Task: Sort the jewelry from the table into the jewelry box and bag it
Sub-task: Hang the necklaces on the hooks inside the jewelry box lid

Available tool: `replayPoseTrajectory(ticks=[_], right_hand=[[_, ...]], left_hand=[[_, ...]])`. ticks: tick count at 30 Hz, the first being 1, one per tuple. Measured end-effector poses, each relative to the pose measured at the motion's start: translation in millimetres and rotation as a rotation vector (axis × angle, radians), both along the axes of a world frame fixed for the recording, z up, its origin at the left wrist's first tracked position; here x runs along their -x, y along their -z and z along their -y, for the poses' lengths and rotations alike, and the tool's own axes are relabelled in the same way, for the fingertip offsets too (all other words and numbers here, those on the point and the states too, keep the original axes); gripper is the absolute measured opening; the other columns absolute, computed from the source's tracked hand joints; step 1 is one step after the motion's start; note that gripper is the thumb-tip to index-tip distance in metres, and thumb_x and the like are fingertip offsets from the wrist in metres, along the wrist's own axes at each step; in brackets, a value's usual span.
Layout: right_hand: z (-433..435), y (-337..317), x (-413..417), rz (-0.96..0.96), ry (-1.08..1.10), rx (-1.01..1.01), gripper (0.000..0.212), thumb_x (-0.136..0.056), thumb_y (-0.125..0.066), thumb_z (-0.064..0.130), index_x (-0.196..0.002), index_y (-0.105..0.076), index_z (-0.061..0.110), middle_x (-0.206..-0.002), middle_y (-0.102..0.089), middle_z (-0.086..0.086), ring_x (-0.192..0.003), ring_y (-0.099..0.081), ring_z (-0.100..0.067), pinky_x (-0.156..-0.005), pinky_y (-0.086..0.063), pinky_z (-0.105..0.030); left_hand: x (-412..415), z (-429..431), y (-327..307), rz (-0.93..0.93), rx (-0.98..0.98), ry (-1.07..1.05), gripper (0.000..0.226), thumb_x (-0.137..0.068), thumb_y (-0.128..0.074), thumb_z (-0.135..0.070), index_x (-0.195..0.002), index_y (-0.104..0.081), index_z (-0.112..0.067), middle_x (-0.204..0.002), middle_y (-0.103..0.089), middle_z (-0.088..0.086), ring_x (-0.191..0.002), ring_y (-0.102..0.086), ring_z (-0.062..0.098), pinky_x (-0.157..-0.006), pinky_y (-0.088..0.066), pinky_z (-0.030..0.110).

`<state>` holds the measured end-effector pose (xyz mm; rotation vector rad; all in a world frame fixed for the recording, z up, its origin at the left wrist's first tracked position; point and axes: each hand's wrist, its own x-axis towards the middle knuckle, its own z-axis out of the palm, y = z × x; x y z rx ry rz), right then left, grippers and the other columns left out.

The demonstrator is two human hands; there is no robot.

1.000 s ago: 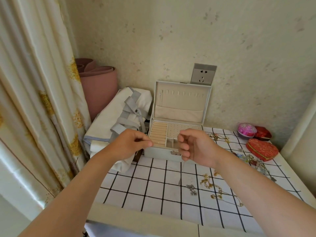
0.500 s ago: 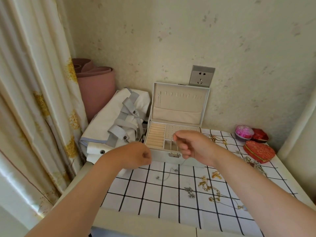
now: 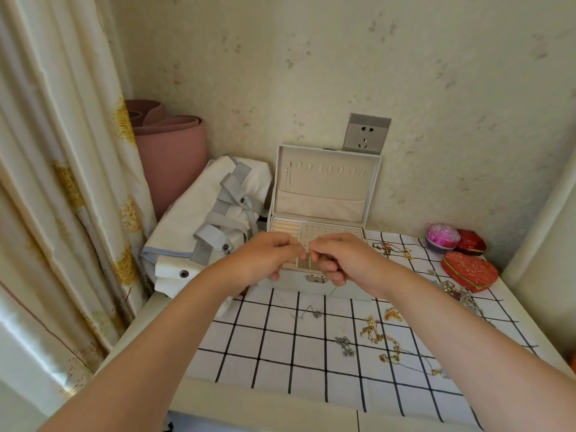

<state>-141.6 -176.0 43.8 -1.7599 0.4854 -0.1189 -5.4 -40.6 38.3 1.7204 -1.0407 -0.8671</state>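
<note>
The hands are now meeting: left hand (image 3: 265,260) and right hand (image 3: 339,260) are pinching a silver necklace (image 3: 317,313) before the open jewelry box (image 3: 324,188). Its chain is hanging roughly vertically, with the pendant lying on the checked cloth (image 3: 280,363). A white bag (image 3: 199,226) is lying to the left and gold chains (image 3: 374,332) to the right.

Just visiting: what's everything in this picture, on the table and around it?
jewelry box: one, pale grey, lid open, back of table
bag: one, white, grey straps, left of box
tablecloth: one, white, black grid, on table
silver necklace: one, hanging from both hands onto cloth
loose jewelry: several pieces, gold and silver, right cloth
heart box: one, red, right edge
round box: one, pink, behind heart box
octagonal box: one, red, beside round box
rolled mat: one, pink, left corner
curtain: one, cream, gold print, far left
wall socket: one, grey, above box
left hand: one, pinching necklace, before box
right hand: one, pinching necklace, before box
</note>
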Motion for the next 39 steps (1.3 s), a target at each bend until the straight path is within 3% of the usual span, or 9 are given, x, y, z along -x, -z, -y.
replayPoseTrajectory(ticks=[5,9,12,18,26,30,33,35,39], right_hand=[[3.5,-0.4,-0.8,0.021,0.029,0.021,0.033,-0.101,-0.051,0.023,-0.069,-0.054,0.016,-0.055,-0.034,-0.001,-0.049,-0.032,-0.018,-0.053,-0.030,-0.029],[7.2,-6.4,-3.6,0.114,0.001,-0.011,0.032,-0.103,-0.052,0.021,-0.074,-0.063,0.013,-0.059,-0.044,-0.004,-0.053,-0.040,-0.019,-0.064,-0.043,-0.035],[11.9,-19.7,-10.9,0.201,0.004,-0.028,0.028,-0.101,-0.052,0.014,-0.086,-0.075,0.008,-0.075,-0.064,-0.011,-0.068,-0.058,-0.027,-0.078,-0.053,-0.043],[25.2,-53.8,-38.4,0.330,-0.024,-0.166,0.025,-0.101,-0.047,0.010,-0.101,-0.072,0.005,-0.075,-0.062,-0.010,-0.059,-0.055,-0.022,-0.068,-0.053,-0.040],[54.4,-81.4,-82.6,0.270,0.125,0.132,0.025,-0.101,-0.054,0.026,-0.085,-0.070,0.017,-0.055,-0.031,0.006,-0.047,-0.025,-0.012,-0.047,-0.024,-0.024],[79.8,-67.4,-106.3,0.239,0.327,0.349,0.026,-0.101,-0.054,0.029,-0.084,-0.073,0.021,-0.050,-0.040,0.013,-0.041,-0.033,-0.006,-0.041,-0.030,-0.018],[97.2,-44.7,-121.9,0.208,0.426,0.647,0.022,-0.098,-0.059,0.027,-0.082,-0.074,0.024,-0.051,-0.056,0.019,-0.049,-0.050,0.001,-0.054,-0.039,-0.015],[105.3,-28.4,-131.8,0.184,0.493,0.788,0.020,-0.097,-0.061,0.030,-0.083,-0.073,0.022,-0.067,-0.065,0.014,-0.067,-0.060,-0.003,-0.068,-0.047,-0.027],[112.9,-8.6,-149.3,0.255,0.638,0.832,0.013,-0.094,-0.065,0.030,-0.087,-0.073,0.023,-0.078,-0.068,0.014,-0.085,-0.064,-0.012,-0.076,-0.051,-0.031]], left_hand=[[-14.1,-6.7,-19.8,-0.192,0.155,-0.057,0.018,-0.097,-0.054,-0.017,-0.082,-0.063,-0.019,-0.057,-0.031,-0.007,-0.050,-0.024,0.011,-0.045,-0.023,0.022],[-22.7,-6.8,-29.5,-0.343,0.293,-0.108,0.021,-0.098,-0.053,-0.017,-0.082,-0.068,-0.016,-0.059,-0.031,-0.004,-0.052,-0.027,0.012,-0.045,-0.023,0.023],[-27.5,0.8,-40.1,-0.301,0.323,-0.094,0.021,-0.099,-0.052,-0.019,-0.086,-0.068,-0.014,-0.060,-0.037,-0.003,-0.052,-0.031,0.013,-0.045,-0.028,0.024],[-37.7,29.1,-78.0,-0.076,0.378,-0.097,0.020,-0.100,-0.050,-0.021,-0.095,-0.068,-0.014,-0.061,-0.044,-0.005,-0.048,-0.037,0.012,-0.044,-0.025,0.022],[-75.8,68.4,-80.2,0.026,0.384,-0.184,0.019,-0.098,-0.052,-0.018,-0.091,-0.069,-0.012,-0.059,-0.045,-0.004,-0.046,-0.041,0.011,-0.044,-0.033,0.020],[-94.7,90.8,-54.5,0.116,0.356,-0.292,0.016,-0.095,-0.059,-0.021,-0.085,-0.071,-0.017,-0.048,-0.048,-0.016,-0.044,-0.043,0.003,-0.050,-0.035,0.020],[-104.3,110.1,-33.8,0.205,0.314,-0.320,0.016,-0.093,-0.062,-0.023,-0.081,-0.071,-0.019,-0.049,-0.054,-0.021,-0.047,-0.048,-0.005,-0.058,-0.038,0.022],[-110.9,120.5,-21.7,0.278,0.272,-0.358,0.018,-0.092,-0.061,-0.027,-0.079,-0.071,-0.019,-0.060,-0.060,-0.014,-0.058,-0.053,0.001,-0.063,-0.042,0.025],[-119.0,130.4,-9.7,0.419,0.235,-0.530,0.020,-0.091,-0.060,-0.034,-0.076,-0.070,-0.024,-0.070,-0.065,-0.011,-0.070,-0.060,0.006,-0.058,-0.043,0.020]])
